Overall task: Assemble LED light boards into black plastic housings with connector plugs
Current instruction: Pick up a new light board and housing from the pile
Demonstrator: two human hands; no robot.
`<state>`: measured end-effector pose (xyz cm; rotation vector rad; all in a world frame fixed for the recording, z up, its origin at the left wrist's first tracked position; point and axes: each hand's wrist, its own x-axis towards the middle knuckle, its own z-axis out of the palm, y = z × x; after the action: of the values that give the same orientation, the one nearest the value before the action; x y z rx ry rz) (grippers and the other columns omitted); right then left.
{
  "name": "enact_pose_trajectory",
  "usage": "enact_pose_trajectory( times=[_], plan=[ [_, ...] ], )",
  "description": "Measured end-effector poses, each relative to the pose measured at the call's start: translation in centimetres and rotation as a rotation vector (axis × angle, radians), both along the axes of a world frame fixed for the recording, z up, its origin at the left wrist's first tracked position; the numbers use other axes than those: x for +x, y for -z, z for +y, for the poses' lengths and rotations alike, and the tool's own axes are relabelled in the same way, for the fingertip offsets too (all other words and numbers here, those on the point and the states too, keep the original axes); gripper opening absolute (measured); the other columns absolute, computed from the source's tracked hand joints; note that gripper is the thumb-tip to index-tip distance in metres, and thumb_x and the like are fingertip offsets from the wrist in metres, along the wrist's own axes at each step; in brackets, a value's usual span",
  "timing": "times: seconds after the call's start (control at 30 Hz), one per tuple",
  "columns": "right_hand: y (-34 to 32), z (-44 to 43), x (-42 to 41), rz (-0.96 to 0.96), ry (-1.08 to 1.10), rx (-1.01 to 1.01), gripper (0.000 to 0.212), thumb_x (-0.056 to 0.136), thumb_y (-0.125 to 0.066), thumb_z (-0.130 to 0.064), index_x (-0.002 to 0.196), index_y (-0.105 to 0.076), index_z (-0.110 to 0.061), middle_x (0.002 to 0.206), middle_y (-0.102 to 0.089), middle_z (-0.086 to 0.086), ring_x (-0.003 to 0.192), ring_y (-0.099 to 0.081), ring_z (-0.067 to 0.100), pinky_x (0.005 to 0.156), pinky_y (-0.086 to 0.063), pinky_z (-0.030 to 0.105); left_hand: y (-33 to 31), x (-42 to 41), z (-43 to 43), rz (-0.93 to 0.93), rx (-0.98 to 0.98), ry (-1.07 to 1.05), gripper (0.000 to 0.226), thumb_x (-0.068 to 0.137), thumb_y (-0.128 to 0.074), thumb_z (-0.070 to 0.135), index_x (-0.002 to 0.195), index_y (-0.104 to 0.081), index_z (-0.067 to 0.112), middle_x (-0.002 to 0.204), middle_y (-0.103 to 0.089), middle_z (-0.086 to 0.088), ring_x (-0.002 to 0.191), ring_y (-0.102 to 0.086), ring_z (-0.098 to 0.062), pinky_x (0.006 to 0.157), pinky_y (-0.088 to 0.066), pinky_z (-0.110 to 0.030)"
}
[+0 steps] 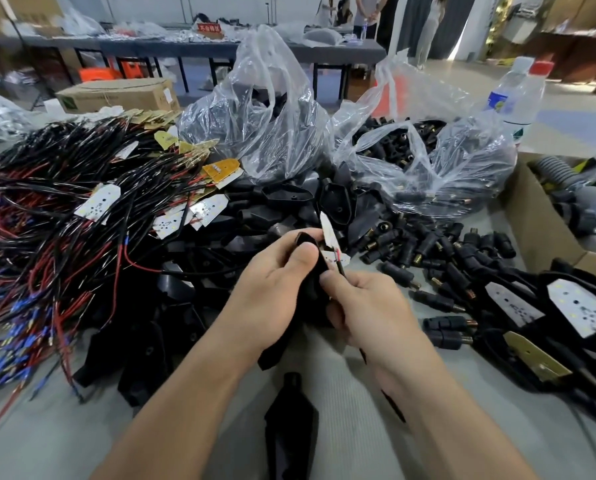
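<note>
Forearms converge at centre: your left hand (272, 292) curls round the black housing (305, 241), thumb pressed on top. Your right hand (369, 306) seemingly pinches the wire (339, 264) of the LED board (328, 233), which stands upright at the housing's edge.

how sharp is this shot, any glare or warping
Head view: the left hand, right hand, black housing and LED board they hold are sharp; clear bags throw white glare; the wire pile at the left edge smears; wide-angle warp bends the edges.
</note>
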<state>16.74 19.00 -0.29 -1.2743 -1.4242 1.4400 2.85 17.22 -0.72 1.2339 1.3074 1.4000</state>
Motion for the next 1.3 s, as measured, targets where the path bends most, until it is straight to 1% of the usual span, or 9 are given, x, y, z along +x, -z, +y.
enact_pose_trajectory(
  times=[0.1, 0.2, 0.4, 0.53, 0.63, 0.8, 0.93, 1.07, 1.3],
  plan=[
    [-0.4, 0.1, 0.6, 0.238, 0.012, -0.042, 0.027, 0.099, -0.051, -0.014, 0.085, -0.072, -0.005, 0.052, -0.045, 0.008, 0.043, -0.032, 0.015, 0.043, -0.026, 0.025, -0.3, -0.1, -0.2, 0.055, -0.004, -0.16, 0.024, 0.087, -0.056, 0.049, 0.101, -0.073, 0.041, 0.086, -0.075, 0.008, 0.086, -0.07, -0.01, 0.09, -0.052, -0.037],
    [-1.4, 1.1, 1.5, 0.496, 0.066, -0.084, 0.029, 0.098, -0.046, -0.001, 0.107, -0.073, -0.001, 0.059, -0.055, 0.01, 0.044, -0.038, 0.018, 0.049, -0.037, 0.028, -1.3, 0.7, -1.3, 0.249, -0.041, -0.055, 0.024, 0.076, -0.064, 0.053, 0.089, -0.072, 0.034, 0.067, -0.069, 0.008, 0.063, -0.062, -0.005, 0.067, -0.049, -0.028],
    [-1.5, 2.9, 2.9, 0.852, 0.22, -0.157, 0.022, 0.106, -0.049, -0.012, 0.098, -0.069, -0.01, 0.076, -0.069, 0.007, 0.053, -0.056, 0.013, 0.056, -0.049, 0.022, -0.4, 5.2, -2.2, 0.6, -0.104, 0.03, 0.028, 0.067, -0.068, 0.058, 0.064, -0.058, 0.032, 0.048, -0.046, 0.011, 0.046, -0.04, -0.007, 0.05, -0.033, -0.027],
    [-1.1, 2.8, 3.6, 0.51, 0.12, -0.052, 0.029, 0.103, -0.057, -0.032, 0.099, -0.075, -0.01, 0.09, -0.077, 0.008, 0.064, -0.061, 0.014, 0.057, -0.048, 0.022, -0.7, 5.0, -1.6, 0.239, -0.139, -0.022, 0.025, 0.08, -0.081, 0.031, 0.064, -0.066, 0.02, 0.052, -0.056, 0.006, 0.046, -0.047, -0.009, 0.046, -0.039, -0.025],
    [-1.3, 1.8, 4.4, 0.096, -0.185, 0.063, 0.035, 0.092, -0.058, -0.045, 0.076, -0.072, -0.016, 0.072, -0.069, 0.006, 0.054, -0.05, 0.016, 0.049, -0.036, 0.022, -1.2, 4.2, -1.3, -0.057, -0.105, -0.137, 0.019, 0.075, -0.085, 0.024, 0.064, -0.072, 0.016, 0.063, -0.066, -0.006, 0.057, -0.059, -0.018, 0.052, -0.053, -0.036],
    [-1.6, 0.5, 4.6, -0.263, -0.581, 0.076, 0.033, 0.087, -0.07, -0.033, 0.075, -0.067, -0.002, 0.055, -0.055, 0.006, 0.054, -0.042, 0.018, 0.049, -0.032, 0.023, -1.3, 2.8, -1.1, -0.136, -0.108, -0.219, 0.028, 0.086, -0.078, 0.023, 0.06, -0.069, 0.017, 0.06, -0.065, -0.002, 0.053, -0.058, -0.016, 0.052, -0.05, -0.029],
    [-1.9, 0.7, 4.7, -0.205, -0.484, 0.128, 0.045, 0.089, -0.071, -0.037, 0.079, -0.068, 0.008, 0.057, -0.052, 0.013, 0.057, -0.037, 0.02, 0.053, -0.027, 0.024, -1.2, 2.9, -0.9, -0.156, -0.126, -0.187, 0.029, 0.081, -0.081, 0.031, 0.059, -0.068, 0.017, 0.059, -0.065, -0.004, 0.051, -0.06, -0.018, 0.051, -0.05, -0.029],
    [-2.3, 1.0, 5.7, -0.158, -0.507, 0.071, 0.03, 0.082, -0.076, -0.025, 0.064, -0.069, -0.003, 0.056, -0.051, 0.024, 0.05, -0.038, 0.018, 0.05, -0.031, 0.023, -0.8, 3.2, -0.8, -0.086, -0.078, -0.146, 0.022, 0.072, -0.075, 0.042, 0.069, -0.073, 0.02, 0.064, -0.068, -0.001, 0.059, -0.062, -0.016, 0.058, -0.053, -0.033],
    [-2.5, 1.2, 5.7, 0.207, -0.274, 0.127, 0.016, 0.09, -0.066, 0.01, 0.076, -0.073, 0.006, 0.067, -0.071, 0.013, 0.053, -0.065, 0.014, 0.05, -0.053, 0.02, -0.5, 3.0, -1.0, -0.214, -0.131, -0.164, 0.078, 0.08, -0.034, 0.085, 0.067, -0.075, 0.019, 0.069, -0.072, -0.012, 0.069, -0.07, -0.025, 0.086, -0.056, -0.047]
  ],
)
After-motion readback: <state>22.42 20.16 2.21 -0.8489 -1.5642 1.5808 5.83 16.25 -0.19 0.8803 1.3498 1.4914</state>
